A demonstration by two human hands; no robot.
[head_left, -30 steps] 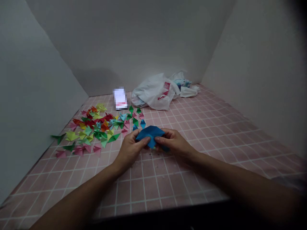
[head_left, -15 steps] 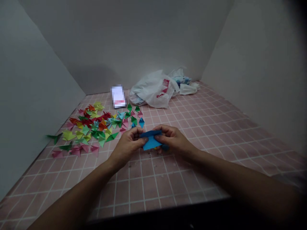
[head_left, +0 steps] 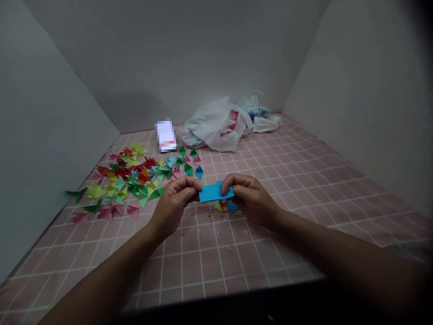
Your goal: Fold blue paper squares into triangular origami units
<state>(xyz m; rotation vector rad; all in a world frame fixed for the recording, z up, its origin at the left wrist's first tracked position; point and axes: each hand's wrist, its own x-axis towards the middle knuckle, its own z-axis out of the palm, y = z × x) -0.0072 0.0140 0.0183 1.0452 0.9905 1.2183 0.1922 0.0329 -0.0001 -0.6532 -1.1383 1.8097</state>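
Observation:
A blue sheet of paper [head_left: 210, 193], folded into a flat strip, is held above the table between my two hands. My left hand [head_left: 179, 198] has its fingers closed at the strip's left end. At the other end, my right hand [head_left: 248, 196] pinches the paper, with fingers lying over its face. Beneath the right hand lie some yellow and blue papers [head_left: 233, 207], partly hidden by the fingers. A small blue folded piece [head_left: 199, 172] rests on the cloth just beyond the strip.
Many colourful folded paper pieces [head_left: 135, 178] spread over the left side of the pink checked tablecloth [head_left: 189, 257]. Behind them is a phone [head_left: 166, 135] with a lit, blurred screen. White plastic bags [head_left: 216, 126] lie at the back, and pale walls enclose the table.
The blue paper has gone from a half-folded sheet with a raised flap to a narrower flat strip. My left hand has shifted slightly left, and the right hand's fingers now lie over the paper.

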